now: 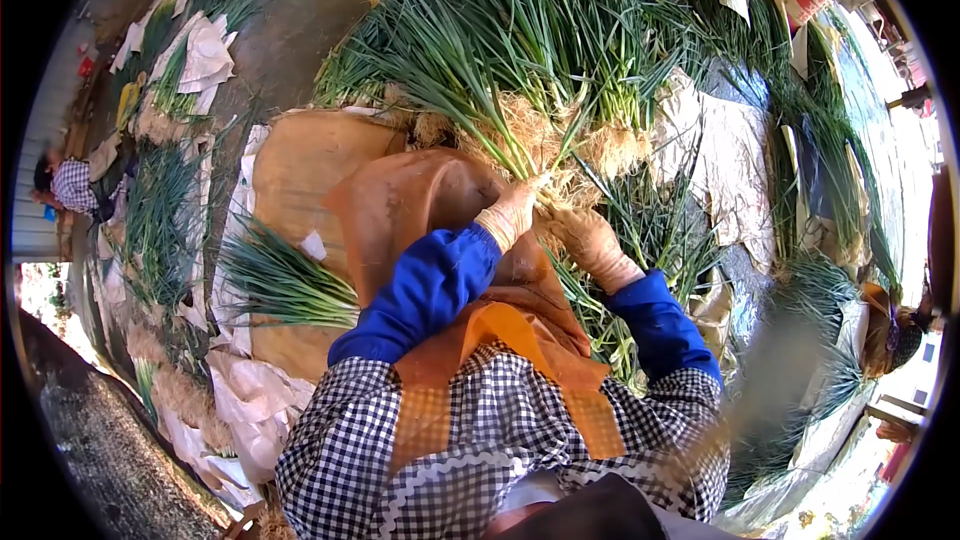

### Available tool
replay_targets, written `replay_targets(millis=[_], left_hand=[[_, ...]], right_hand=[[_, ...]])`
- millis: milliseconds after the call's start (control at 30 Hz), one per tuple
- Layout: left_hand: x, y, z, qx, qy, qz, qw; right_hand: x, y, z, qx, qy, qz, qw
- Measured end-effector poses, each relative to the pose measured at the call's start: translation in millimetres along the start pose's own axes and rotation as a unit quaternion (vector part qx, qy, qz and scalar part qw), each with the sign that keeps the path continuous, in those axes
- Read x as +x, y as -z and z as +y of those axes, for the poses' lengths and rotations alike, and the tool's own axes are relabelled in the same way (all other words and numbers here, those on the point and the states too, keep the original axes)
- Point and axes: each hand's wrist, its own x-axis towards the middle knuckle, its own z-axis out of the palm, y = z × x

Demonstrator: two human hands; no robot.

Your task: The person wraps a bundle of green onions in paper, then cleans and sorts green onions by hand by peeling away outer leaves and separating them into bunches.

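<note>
My left hand (513,212), in a pale glove, is closed around the white lower stems of a few green onions (512,152). Their leaves point up and away over the pile. Close against it, my right hand (590,240), also gloved, has its fingers curled at the root end of these stems; the fingertips are partly hidden. Just ahead lies a large heap of green onions (520,30) with tangled straw-coloured roots (612,152) facing me. A brown apron (430,200) covers my lap below the hands.
On a brown board (310,165) to my left lies a bundle of green onions (295,280). Loose leaves (650,230) lie at my right. White sacking (715,155) and more onion rows (160,220) surround me. A person (75,183) sits far left, another (890,330) far right.
</note>
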Motion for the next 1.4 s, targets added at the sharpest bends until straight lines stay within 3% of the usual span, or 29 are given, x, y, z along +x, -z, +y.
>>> replay_targets(millis=[33,67,100,133,200,233,300,367,433,500,533,633,667,733,800,833,867,900,967,1000,1033,1067,1100,1167,1200,1233,1300,1367,1400], left_hand=[[1.8,5.1,0.9,0.01,-0.013,-0.025,1.0],[-10.8,-7.7,8.1,-0.095,-0.027,0.013,0.995],[-17.0,-3.9,16.0,-0.112,-0.054,-0.013,0.992],[-10.8,6.5,20.8,-0.121,-0.054,-0.024,0.991],[-10.5,10.6,33.3,-0.097,-0.071,-0.012,0.993],[-12.4,12.7,36.0,-0.06,-0.073,-0.013,0.996],[-26.1,13.4,34.8,-0.091,-0.04,-0.034,0.994],[-62.2,-6.9,44.5,-0.117,-0.02,-0.054,0.991],[-61.7,10.1,43.7,-0.248,0.003,-0.124,0.961],[-100.8,-1.8,79.2,-0.045,-0.064,-0.042,0.996],[-104.3,0.1,84.6,-0.06,-0.066,-0.052,0.995],[-111.3,-7.3,86.6,-0.031,-0.101,-0.065,0.992],[-118.7,-16.1,81.7,-0.032,-0.118,-0.05,0.991],[-105.4,-9.0,59.3,-0.075,-0.053,-0.027,0.995],[-98.3,-1.5,42.8,-0.081,-0.047,-0.026,0.995],[-85.9,9.6,30.9,-0.099,-0.043,-0.03,0.994],[-85.6,7.9,25.8,-0.101,-0.05,-0.013,0.994],[-83.2,8.7,23.2,-0.089,-0.043,-0.014,0.995],[-72.5,15.4,12.6,-0.086,-0.065,-0.033,0.994],[-55.8,28.4,2.2,-0.063,-0.092,-0.046,0.993],[-52.2,28.6,3.9,-0.04,-0.118,-0.06,0.99],[-50.1,30.1,5.4,-0.039,-0.123,-0.061,0.99],[-66.3,18.2,14.0,-0.04,-0.09,-0.038,0.994],[-74.7,15.7,19.3,-0.039,-0.06,-0.013,0.997],[-72.3,19.9,18.2,-0.049,-0.044,-0.017,0.998],[-69.7,24.4,17.6,-0.06,-0.027,-0.021,0.998],[-70.5,32.4,20.2,-0.083,-0.022,-0.061,0.994],[-83.2,31.9,35.2,-0.059,-0.036,-0.142,0.987],[-107.8,15.0,53.4,-0.075,-0.006,-0.082,0.994]], right_hand=[[-18.3,-6.4,10.4,0.053,-0.02,-0.017,0.998],[-40.6,-16.8,23.8,-0.031,-0.048,-0.213,0.975],[-67.1,-28.5,36.1,-0.037,-0.14,-0.338,0.93],[-112.4,-49.3,49.0,-0.037,-0.142,-0.339,0.929],[-180.7,-81.3,75.2,-0.035,-0.36,-0.447,0.818],[-169.5,-66.0,63.7,-0.092,-0.241,-0.492,0.831],[-137.4,-44.4,45.3,0.126,-0.292,-0.228,0.92],[-100.1,-57.1,45.5,0.25,-0.199,-0.047,0.946],[-54.1,-58.1,44.5,0.289,-0.265,-0.022,0.92],[-9.9,-72.0,52.2,0.427,-0.305,0.114,0.844],[22.9,-6.9,33.9,0.615,-0.323,0.056,0.718],[75.8,26.3,15.7,0.678,-0.184,0.101,0.705],[85.8,14.5,12.6,0.694,-0.2,0.088,0.685],[103.7,20.0,3.5,0.701,-0.259,0.016,0.664],[96.5,-19.3,10.8,0.343,-0.09,0.034,0.935],[92.6,-39.0,14.2,0.146,-0.033,0.093,0.984],[84.7,-64.9,12.1,0.115,-0.03,0.222,0.968],[82.9,-58.0,12.8,0.157,-0.114,0.056,0.98],[70.6,-49.3,7.7,0.148,-0.038,0.161,0.975],[70.3,-40.5,2.6,0.308,-0.15,0.095,0.935],[68.5,-29.5,-2.8,0.454,-0.257,0.022,0.853],[66.5,-28.7,-2.2,0.394,-0.216,0.05,0.892],[66.8,-26.1,-2.1,0.395,-0.215,0.05,0.892],[69.3,-22.3,-1.0,0.316,-0.199,-0.007,0.928],[72.6,-27.8,-2.0,0.303,-0.132,0.058,0.942],[71.7,-29.8,-0.4,0.304,-0.129,0.06,0.942],[63.2,-14.8,-4.6,0.557,-0.206,-0.018,0.805],[33.8,16.1,0.6,0.681,-0.121,-0.006,0.722],[20.7,35.3,5.5,0.754,-0.04,-0.025,0.655]])
